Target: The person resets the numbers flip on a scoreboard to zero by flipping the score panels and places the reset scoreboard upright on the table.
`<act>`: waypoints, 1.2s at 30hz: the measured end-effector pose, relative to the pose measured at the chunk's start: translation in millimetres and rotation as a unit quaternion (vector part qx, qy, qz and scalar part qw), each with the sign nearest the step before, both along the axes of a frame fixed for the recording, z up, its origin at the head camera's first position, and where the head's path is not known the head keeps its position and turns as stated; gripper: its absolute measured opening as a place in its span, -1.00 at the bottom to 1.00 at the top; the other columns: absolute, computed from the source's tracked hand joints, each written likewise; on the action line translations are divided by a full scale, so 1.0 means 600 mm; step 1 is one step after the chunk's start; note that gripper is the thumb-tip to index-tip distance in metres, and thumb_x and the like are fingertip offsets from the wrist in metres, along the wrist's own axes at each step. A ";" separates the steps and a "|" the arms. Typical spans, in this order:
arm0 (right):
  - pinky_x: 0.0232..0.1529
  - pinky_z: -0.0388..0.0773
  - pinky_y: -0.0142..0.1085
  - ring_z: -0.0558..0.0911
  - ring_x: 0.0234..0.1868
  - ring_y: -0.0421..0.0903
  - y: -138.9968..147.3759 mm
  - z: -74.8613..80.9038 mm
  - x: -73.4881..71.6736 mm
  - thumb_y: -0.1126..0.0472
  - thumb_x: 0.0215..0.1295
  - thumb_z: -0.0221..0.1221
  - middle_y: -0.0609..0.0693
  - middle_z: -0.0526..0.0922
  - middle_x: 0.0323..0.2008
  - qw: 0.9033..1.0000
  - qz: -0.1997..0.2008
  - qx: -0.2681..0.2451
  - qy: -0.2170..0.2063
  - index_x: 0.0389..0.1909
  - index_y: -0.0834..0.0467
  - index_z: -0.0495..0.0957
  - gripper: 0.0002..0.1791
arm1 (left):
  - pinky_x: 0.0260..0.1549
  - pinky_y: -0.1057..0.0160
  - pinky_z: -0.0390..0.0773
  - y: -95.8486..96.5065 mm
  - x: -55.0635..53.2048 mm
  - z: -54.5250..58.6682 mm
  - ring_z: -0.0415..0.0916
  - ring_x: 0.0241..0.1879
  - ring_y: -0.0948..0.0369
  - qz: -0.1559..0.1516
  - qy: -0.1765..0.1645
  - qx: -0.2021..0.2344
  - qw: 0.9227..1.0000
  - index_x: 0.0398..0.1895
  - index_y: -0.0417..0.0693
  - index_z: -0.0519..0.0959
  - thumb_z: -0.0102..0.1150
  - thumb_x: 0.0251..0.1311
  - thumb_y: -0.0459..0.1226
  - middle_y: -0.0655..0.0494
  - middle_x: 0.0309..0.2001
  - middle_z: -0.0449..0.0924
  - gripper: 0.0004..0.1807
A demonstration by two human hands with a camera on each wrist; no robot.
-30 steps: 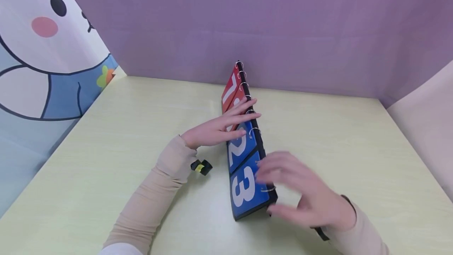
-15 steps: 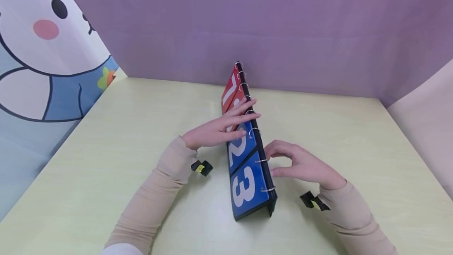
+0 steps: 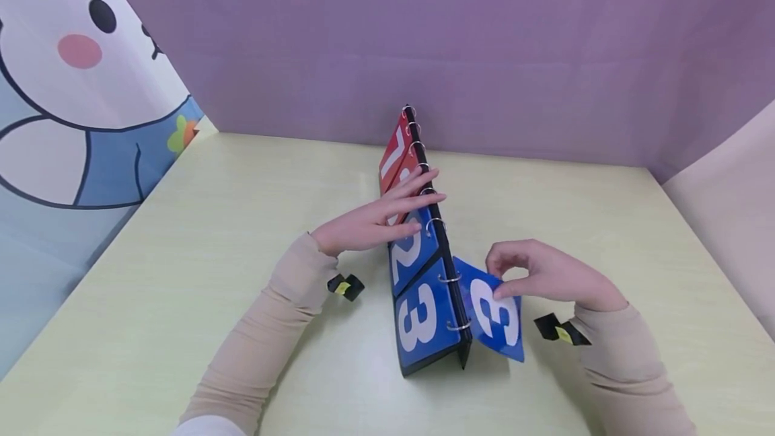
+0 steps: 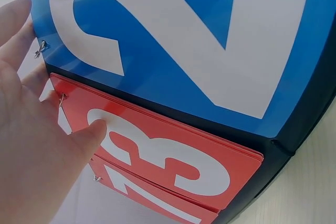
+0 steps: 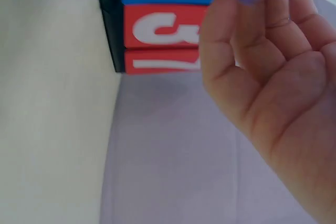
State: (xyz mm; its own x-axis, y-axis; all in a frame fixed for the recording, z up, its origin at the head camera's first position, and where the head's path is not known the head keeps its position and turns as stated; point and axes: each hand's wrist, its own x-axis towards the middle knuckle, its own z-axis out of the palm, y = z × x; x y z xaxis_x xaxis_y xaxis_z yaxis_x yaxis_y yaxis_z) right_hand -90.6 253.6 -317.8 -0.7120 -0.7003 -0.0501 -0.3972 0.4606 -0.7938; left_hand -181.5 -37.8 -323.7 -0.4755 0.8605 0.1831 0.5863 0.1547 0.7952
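Note:
A tabletop flip scoreboard [image 3: 445, 244] stands like a tent, with ring-bound red and blue number cards. My left hand [image 3: 371, 219] lies across its top edge, fingers straight and reaching over the spine. In the left wrist view, a fingertip touches the red 3 card [image 4: 157, 153] beside the large blue 2 card [image 4: 168, 72]. On the right side, my right hand [image 3: 557, 278] pinches a blue number card [image 3: 493, 318] between thumb and fingers. That card shows a white 3 and tilts outward from its rings. Another blue 3 card [image 3: 418, 318] faces left on the stand.
A pale table [image 3: 272, 187] runs under the scoreboard to a purple cloth backdrop [image 3: 290, 86]. At the left hangs a cartoon-printed cloth [image 3: 109, 167]. Small black-and-yellow pieces sit by the left wrist [image 3: 345, 286] and the right wrist [image 3: 562, 330].
My right hand went from the scoreboard's near end to its right side, then drew rightward, swinging a blue 3 card out from the stand. My left hand stays put.

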 end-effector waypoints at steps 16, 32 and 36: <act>-0.17 0.62 -0.37 0.61 -0.30 -0.24 0.005 0.015 0.006 0.21 0.16 0.30 -0.12 0.65 -0.39 0.999 -0.050 0.018 -0.004 -0.30 0.15 0.57 -0.86 | 0.31 -0.05 0.24 0.000 0.000 -0.001 -0.43 0.49 0.30 0.002 0.004 0.001 1.000 0.46 0.10 0.13 -0.02 0.35 -0.13 0.29 0.53 -0.33 -0.38; -0.25 0.63 -0.36 0.62 -0.31 -0.24 0.011 0.020 0.008 0.24 0.29 0.17 -0.02 0.66 -0.29 0.999 -0.028 0.022 -0.033 -0.37 0.14 0.44 -0.89 | 0.30 -0.05 0.25 -0.002 0.002 -0.003 -0.44 0.49 0.31 0.010 -0.002 0.000 1.000 0.45 0.09 0.13 -0.01 0.35 -0.15 0.30 0.53 -0.33 -0.38; -0.33 0.61 -0.36 0.61 -0.35 -0.21 0.027 0.030 0.016 0.27 0.30 0.16 -0.04 0.60 -0.38 0.998 -0.043 0.029 -0.044 -0.27 0.17 0.43 -0.91 | 0.28 -0.03 0.30 -0.001 0.002 -0.002 -0.42 0.49 0.30 0.009 0.000 0.000 1.000 0.45 0.08 0.13 -0.01 0.34 -0.16 0.29 0.53 -0.32 -0.38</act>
